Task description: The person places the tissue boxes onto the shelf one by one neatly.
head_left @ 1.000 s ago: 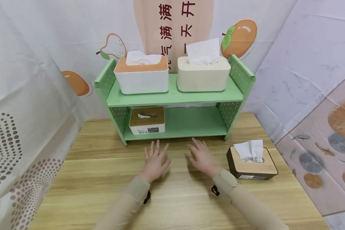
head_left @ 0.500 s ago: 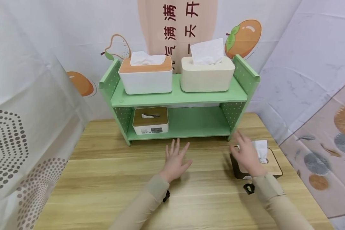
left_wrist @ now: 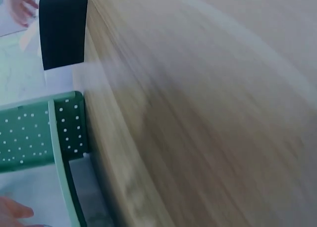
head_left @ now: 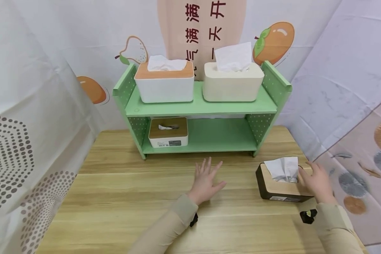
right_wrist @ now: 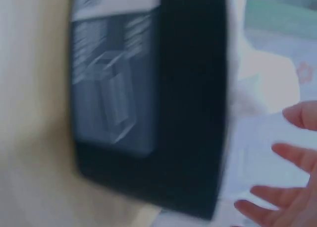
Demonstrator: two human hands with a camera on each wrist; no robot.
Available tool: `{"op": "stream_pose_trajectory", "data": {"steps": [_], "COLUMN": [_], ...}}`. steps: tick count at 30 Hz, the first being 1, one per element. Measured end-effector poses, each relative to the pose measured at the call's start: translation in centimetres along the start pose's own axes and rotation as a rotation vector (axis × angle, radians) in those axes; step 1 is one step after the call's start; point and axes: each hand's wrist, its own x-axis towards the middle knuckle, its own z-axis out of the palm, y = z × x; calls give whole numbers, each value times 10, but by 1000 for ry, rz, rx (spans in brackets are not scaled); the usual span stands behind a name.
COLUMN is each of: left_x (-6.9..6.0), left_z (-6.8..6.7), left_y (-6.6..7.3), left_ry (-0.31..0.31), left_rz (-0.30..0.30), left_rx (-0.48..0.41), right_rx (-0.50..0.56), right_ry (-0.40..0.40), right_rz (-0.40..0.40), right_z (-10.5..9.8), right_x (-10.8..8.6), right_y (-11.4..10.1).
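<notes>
A black tissue box with a light wooden lid and a white tissue sticking out stands at the right of the table. My right hand is over its right end. In the right wrist view the fingers are spread and apart from the black side, gripping nothing; whether they touch the lid I cannot tell. My left hand is above the middle of the table, in front of the shelf, with fingers spread and nothing held. A dark box corner shows in the left wrist view.
A green two-tier shelf stands at the back. On top are a white tissue box with a wooden lid and a cream tissue box. A small white tissue box with a brown lid sits on the lower tier, left side.
My right hand has moved right, from the middle of the table across the black tissue box to its right end. My left hand has shifted right, staying spread.
</notes>
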Motion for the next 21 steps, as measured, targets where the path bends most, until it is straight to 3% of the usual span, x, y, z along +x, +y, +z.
{"op": "stream_pose_trajectory", "data": {"steps": [6,11,15,19,21], "left_x": [6,16,27,34,37], "left_z": [11,24,30,35,37], "left_y": [14,23,32,40,43], "left_ry": [-42,-73,-99,-140,-160], "left_rz": [-11,1,-5,-36,-53], "left_rx": [-90,-89,-140,-226,-260], "right_rx": [4,96,112,105,103], "right_ry": [-126,-175,-223,-215,-173], "right_rz": [52,77,71,63,54], "right_z": [6,11,12,15,18], "right_x": [-5,-7,-6,-7,-7], "right_y": [20,27,30,31,31]}}
